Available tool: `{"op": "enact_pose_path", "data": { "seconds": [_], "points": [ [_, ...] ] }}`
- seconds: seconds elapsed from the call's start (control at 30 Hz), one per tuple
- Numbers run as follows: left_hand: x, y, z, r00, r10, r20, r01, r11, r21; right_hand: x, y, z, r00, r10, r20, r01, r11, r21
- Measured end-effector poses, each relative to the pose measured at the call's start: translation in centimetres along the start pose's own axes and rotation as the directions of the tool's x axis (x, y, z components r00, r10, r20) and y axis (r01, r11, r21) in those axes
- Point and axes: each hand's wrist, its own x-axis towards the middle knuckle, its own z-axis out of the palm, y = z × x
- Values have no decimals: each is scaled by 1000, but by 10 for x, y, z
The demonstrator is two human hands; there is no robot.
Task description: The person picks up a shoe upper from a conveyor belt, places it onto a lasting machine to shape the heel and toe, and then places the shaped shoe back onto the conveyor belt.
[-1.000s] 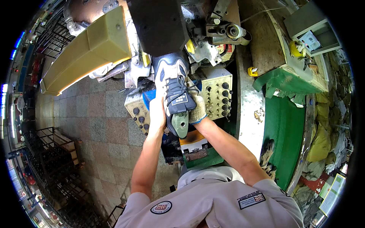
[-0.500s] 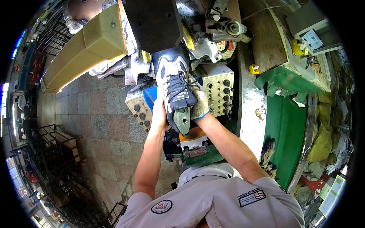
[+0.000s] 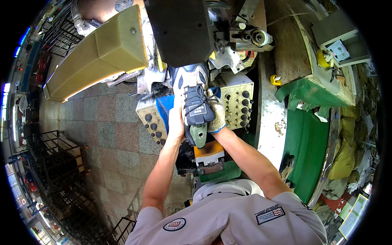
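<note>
A dark blue and grey laced shoe (image 3: 195,107) on a green last (image 3: 199,135) points away from me, its toe under the dark head of a machine (image 3: 181,30). My left hand (image 3: 176,121), bare, presses against the shoe's left side. My right hand (image 3: 216,115), in a pale work glove with a blue cuff, grips the shoe's right side. Both hands hold the shoe over the machine's front.
Two cream control panels with black knobs, the left panel (image 3: 150,120) and the right panel (image 3: 238,105), flank the shoe. An orange and green machine part (image 3: 210,159) sits below it. A long yellow housing (image 3: 98,53) lies to the left, a green bench (image 3: 310,143) to the right, black wire racks (image 3: 57,163) on the tiled floor.
The shoe and both hands have shifted slightly toward the machine head; the grip on the shoe is unchanged.
</note>
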Motion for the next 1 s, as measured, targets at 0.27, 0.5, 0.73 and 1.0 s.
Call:
{"op": "enact_pose_path", "data": {
  "seconds": [0.27, 0.5, 0.73, 1.0],
  "points": [
    [4, -26, 15, 991, 122, -50, -128, 978, -162, -2, -24, -2, 995, -74, -73, 53, 966, -254],
    [4, -39, 12, 963, 254, 87, -245, 964, -103, 0, -42, -3, 988, -152, -19, 99, 729, -678],
    [11, -26, 17, 987, 125, 103, -97, 965, -242, -10, -38, 0, 979, -201, 22, 193, 895, -402],
    [-95, -101, -75, 872, 302, -385, -221, 945, 241, -99, -107, -20, 972, -175, -155, 29, 750, -661]
  ]
}}
